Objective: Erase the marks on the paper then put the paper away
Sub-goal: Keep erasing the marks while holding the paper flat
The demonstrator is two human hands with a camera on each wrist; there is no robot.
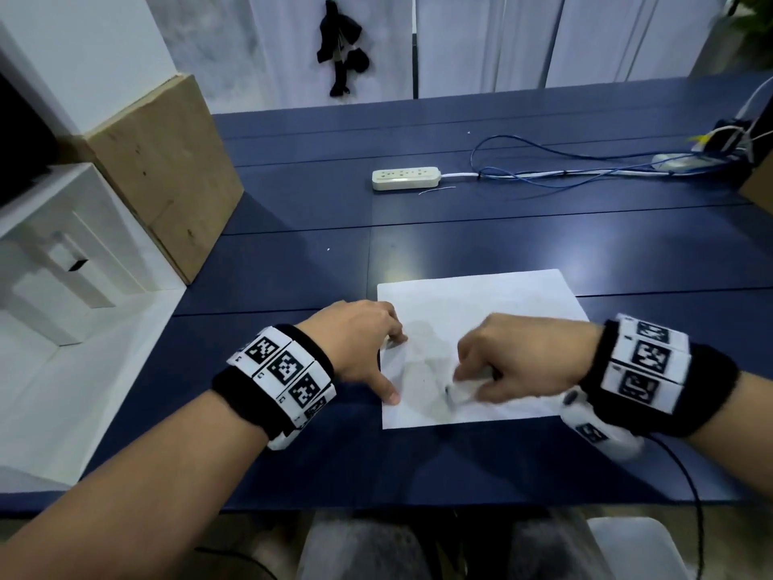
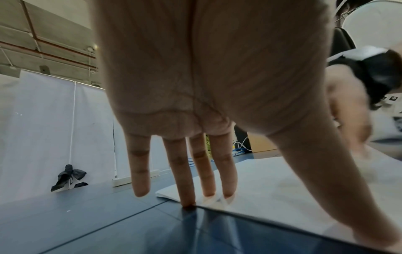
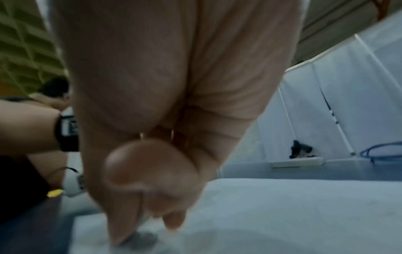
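Note:
A white sheet of paper (image 1: 493,316) lies flat on the blue table (image 1: 293,265), with faint grey smudges near its left half. My left hand (image 1: 359,341) presses on the paper's left edge with straight, spread fingers (image 2: 208,180) and the thumb out. My right hand (image 1: 502,366) pinches a small white eraser (image 1: 454,397) with a dark, dirty tip, held against the lower left part of the sheet. In the right wrist view the eraser's grey tip (image 3: 141,238) touches the paper (image 3: 282,214) under the curled fingers. The right hand is blurred.
A white power strip (image 1: 405,179) with a white lead and blue cables (image 1: 543,169) lies at the far middle of the table. A cardboard box (image 1: 167,169) stands at the left edge, white furniture (image 1: 62,253) beside it. A black cord (image 1: 694,496) hangs from my right wrist.

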